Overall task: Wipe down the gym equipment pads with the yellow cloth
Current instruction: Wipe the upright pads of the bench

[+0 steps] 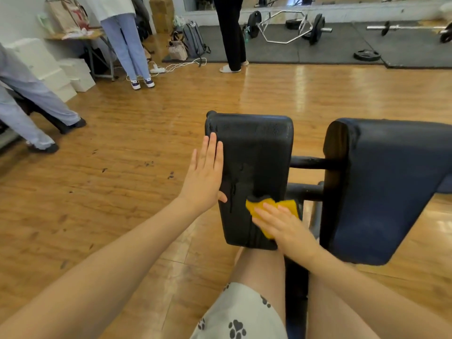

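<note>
Only a large red "T" shows on the tote bag point(67, 14) at upper left.

Bright, even indoor light is filling the room. Glare is streaking the wooden floor point(281, 94) beyond the hands, and soft shadows are lying under the pads. Wide-angle distortion is bending the edges; the right hand point(285, 227) is blurring slightly.

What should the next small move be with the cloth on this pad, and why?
Probably sweep the yellow cloth up the left pad toward its far end. The right hand presses it flat near the pad's near end, wet streaks show higher up, and the left hand braces the pad's outer side.
</note>
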Demonstrator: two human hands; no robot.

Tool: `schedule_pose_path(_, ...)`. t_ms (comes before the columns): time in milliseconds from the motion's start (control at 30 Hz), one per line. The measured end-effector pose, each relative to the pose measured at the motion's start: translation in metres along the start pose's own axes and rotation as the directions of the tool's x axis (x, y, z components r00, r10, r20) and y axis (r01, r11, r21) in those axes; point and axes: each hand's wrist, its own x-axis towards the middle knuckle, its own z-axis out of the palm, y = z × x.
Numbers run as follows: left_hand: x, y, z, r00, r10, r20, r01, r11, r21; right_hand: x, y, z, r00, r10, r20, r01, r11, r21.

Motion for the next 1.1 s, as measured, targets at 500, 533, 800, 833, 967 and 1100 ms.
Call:
schedule_pose_path(500, 0.0, -0.019, 0.001, 0.993, 0.11, -0.045, -0.112, 0.992, -0.048, 0.092, 0.037, -0.089, 0.97, 0.135, -0.2, -0.144, 0.989, -0.03)
schedule_pose_path(533, 0.001, -0.021, 0.003, 0.991, 0.125, -0.055, -0.127, 0.991, -0.049, 0.098, 0.036, -0.084, 0.966, 0.152, -0.211, -0.159, 0.987, -0.018)
schedule_pose_path(800, 0.003, -0.02, 0.009, 0.989, 0.138, -0.049, -0.141, 0.987, -0.075, 0.069, 0.015, -0.025, 0.952, 0.107, -0.285, -0.101, 0.994, 0.038)
schedule_pose_path(833, 0.002, -0.02, 0.009, 0.99, 0.135, -0.05, -0.139, 0.987, -0.081, 0.054, 0.007, -0.014, 0.971, 0.073, -0.226, -0.067, 0.997, 0.037)
schedule_pose_path(967, 0.001, -0.019, 0.007, 0.993, 0.113, -0.039, -0.116, 0.99, -0.08, -0.009, -0.032, 0.026, 0.994, -0.06, 0.088, 0.056, 0.997, 0.043)
schedule_pose_path(1100, -0.001, -0.015, 0.005, 0.995, 0.09, -0.033, -0.092, 0.993, -0.075, -0.013, -0.034, 0.014, 0.983, -0.107, 0.148, 0.101, 0.994, 0.048)
